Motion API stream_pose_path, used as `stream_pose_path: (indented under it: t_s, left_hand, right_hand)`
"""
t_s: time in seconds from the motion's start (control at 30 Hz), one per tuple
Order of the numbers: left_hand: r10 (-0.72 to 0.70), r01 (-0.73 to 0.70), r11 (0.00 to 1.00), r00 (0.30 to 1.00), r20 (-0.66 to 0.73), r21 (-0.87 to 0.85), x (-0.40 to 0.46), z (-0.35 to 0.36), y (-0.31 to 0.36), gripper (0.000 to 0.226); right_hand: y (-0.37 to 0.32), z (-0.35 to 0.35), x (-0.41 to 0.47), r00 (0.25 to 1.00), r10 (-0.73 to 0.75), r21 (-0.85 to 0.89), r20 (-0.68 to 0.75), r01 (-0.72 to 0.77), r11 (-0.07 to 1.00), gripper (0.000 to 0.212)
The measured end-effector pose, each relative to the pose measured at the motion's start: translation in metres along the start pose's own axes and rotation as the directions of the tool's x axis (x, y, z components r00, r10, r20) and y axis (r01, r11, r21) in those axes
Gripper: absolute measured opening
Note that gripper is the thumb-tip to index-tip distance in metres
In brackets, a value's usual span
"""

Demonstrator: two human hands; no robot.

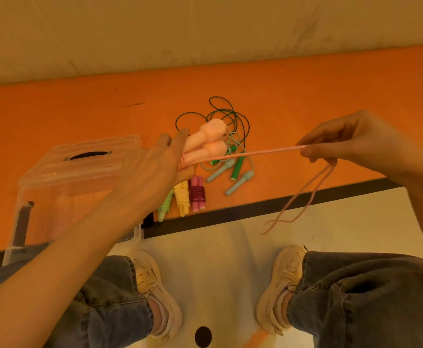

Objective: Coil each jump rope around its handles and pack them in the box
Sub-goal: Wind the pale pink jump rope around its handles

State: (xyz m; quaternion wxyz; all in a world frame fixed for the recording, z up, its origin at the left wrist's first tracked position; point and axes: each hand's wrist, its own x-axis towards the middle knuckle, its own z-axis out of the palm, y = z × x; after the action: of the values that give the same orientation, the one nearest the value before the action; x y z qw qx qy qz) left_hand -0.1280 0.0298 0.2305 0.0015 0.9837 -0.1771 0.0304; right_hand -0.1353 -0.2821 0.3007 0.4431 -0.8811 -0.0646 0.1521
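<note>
Nearest, a slack loop of the pink rope (293, 209) is hanging down past the desk (54, 116) edge toward the floor. The right hand (351, 139) is pinching that rope between thumb and curled fingers, and the cord is running taut and almost level leftward from it. The left hand (155, 162) is gripping the two pink handles (207, 141) side by side, fingers curled round their narrow ends; their long axis is pointing up and to the right, thick ends away from the person. Just beneath that hand, three coiled ropes, light green (164, 205), yellow (182, 197) and dark pink (197, 194), are lying on the desk near its front edge. To the left, the clear box (62, 177) is sitting closed. Farther back, loose green and pale blue ropes (230, 136) are lying tangled.
</note>
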Motion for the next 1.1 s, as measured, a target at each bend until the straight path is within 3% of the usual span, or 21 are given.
stream_pose_path:
  t_s: [0.2,0.3,0.43,0.63,0.73,0.93,1.1]
  left_hand:
    - [0.074,-0.075,0.997,0.996,0.058,0.029,0.001,-0.004,0.004,0.080]
    - [0.178,-0.178,0.984,0.976,0.122,-0.009,0.000,-0.007,0.011,0.075]
    - [0.341,-0.323,0.939,0.919,0.196,-0.118,-0.005,-0.012,0.027,0.077]
    - [0.436,-0.427,0.900,0.876,0.205,-0.089,-0.016,-0.010,0.051,0.078]
    - [0.487,-0.485,0.873,0.868,0.096,-0.043,-0.020,-0.006,0.057,0.079]
    - [0.485,-0.500,0.826,0.866,-0.124,-0.258,-0.028,-0.006,0.068,0.081]
    - [0.574,-0.594,0.801,0.799,-0.180,-0.082,-0.026,-0.013,0.069,0.069]
  right_hand:
    - [0.006,-0.004,0.005,0.968,-0.124,-0.142,-0.217,0.094,0.985,0.024]
    - [0.006,-0.002,0.013,0.938,-0.199,-0.160,-0.285,0.158,0.974,0.024]
    - [0.006,0.001,0.022,0.913,-0.219,-0.166,-0.344,0.170,0.971,0.019]
    - [0.007,0.010,0.034,0.901,-0.209,-0.161,-0.381,0.158,0.974,0.016]
    - [0.008,0.014,0.039,0.906,-0.202,-0.155,-0.372,0.154,0.976,0.011]
    - [0.011,0.020,0.045,0.921,-0.178,-0.148,-0.346,0.134,0.980,0.022]
    - [0.006,0.025,0.045,0.939,-0.161,-0.128,-0.304,0.127,0.984,0.015]
